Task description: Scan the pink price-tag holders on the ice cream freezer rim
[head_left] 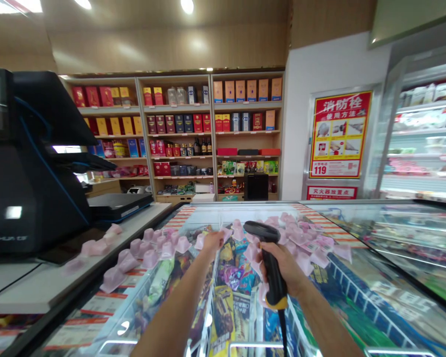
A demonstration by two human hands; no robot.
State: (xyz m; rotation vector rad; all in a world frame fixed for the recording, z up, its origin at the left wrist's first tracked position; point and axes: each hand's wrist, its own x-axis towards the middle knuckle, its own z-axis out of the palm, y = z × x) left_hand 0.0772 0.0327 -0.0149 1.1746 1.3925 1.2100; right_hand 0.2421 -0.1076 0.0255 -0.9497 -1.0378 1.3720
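Observation:
My right hand [282,263] is wrapped round the handle of a black and yellow barcode scanner [273,272], its head pointing forward and left and its cable hanging down. My left hand [212,241] reaches forward over the glass, fingers closed on the edge of a small pink plastic cup [227,233]. Many similar pink cups lie on the glass top, in a left cluster [158,244] and a right cluster [297,235]. A few pink pieces sit behind and below the scanner, partly hidden by it and my right hand.
Beneath the glass freezer lid [208,210] are wire baskets of packaged frozen goods [232,277]. A black checkout terminal [33,173] stands on the white counter [33,292] to the left, where more pink cups [96,246] lie. Shelves of boxed goods [178,124] line the back wall.

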